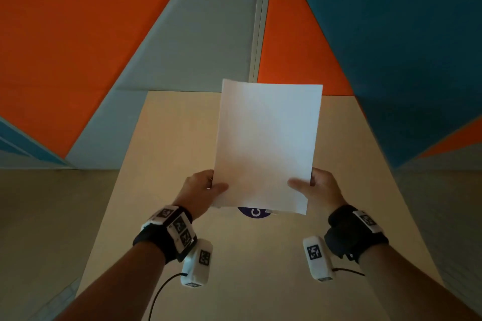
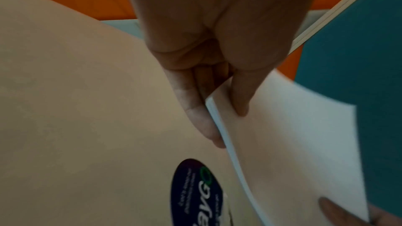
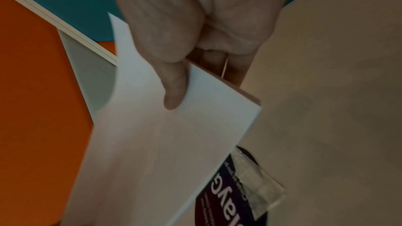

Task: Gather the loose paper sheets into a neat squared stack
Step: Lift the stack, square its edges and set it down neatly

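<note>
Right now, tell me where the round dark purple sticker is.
In the head view the round dark purple sticker lies on the beige table, peeking out beneath the white paper stack, between both hands.

Head view is evenly lit, with wide-angle stretching at the edges; both wrist views are dim, soft and motion-blurred.

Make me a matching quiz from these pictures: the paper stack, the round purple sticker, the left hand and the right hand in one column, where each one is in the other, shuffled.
Column one:
1. paper stack
2. round purple sticker
3. left hand
4. right hand

Column two:
A. grips the stack's right edge
B. stuck on the table, partly hidden by the stack
C. held up above the table between both hands
D. grips the stack's left edge

Pairs: 1-C, 2-B, 3-D, 4-A
</note>
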Demonstrator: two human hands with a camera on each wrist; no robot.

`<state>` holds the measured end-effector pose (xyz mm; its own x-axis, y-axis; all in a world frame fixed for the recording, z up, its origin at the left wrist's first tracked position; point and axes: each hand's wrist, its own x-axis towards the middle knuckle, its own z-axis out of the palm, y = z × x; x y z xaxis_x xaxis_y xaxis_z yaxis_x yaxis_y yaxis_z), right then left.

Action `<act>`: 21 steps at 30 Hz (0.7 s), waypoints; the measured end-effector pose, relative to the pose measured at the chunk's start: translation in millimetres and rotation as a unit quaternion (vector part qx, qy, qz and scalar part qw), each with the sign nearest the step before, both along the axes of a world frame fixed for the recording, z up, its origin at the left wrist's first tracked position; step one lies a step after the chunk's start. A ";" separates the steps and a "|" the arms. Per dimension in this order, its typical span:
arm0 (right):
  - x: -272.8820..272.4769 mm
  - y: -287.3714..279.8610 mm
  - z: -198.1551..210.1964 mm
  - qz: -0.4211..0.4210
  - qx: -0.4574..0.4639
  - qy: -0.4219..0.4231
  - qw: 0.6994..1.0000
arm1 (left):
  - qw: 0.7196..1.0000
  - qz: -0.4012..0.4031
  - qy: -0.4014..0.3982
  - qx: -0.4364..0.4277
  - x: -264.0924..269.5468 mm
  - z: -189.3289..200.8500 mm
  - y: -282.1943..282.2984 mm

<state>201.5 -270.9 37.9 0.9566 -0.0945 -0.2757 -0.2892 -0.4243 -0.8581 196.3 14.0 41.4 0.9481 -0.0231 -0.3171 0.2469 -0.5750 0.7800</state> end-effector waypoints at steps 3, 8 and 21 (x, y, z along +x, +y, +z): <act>7.6 -2.9 -1.4 0.011 -0.028 0.040 0.999 | 0.999 -0.009 0.032 0.007 4.8 7.6 -4.4; 10.3 -5.1 -22.6 0.058 -0.082 0.149 0.984 | 0.991 -0.010 0.131 0.002 -1.6 -13.4 -11.3; -7.3 10.4 -51.9 0.058 -0.185 0.222 0.956 | 0.973 0.003 0.227 0.044 -18.9 -49.5 -26.7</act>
<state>194.1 -260.5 -14.0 0.7633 -0.1644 -0.6248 -0.5227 -0.7255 -0.4477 177.4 -12.7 -8.1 0.7103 0.0278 -0.7034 0.5571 -0.6330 0.5376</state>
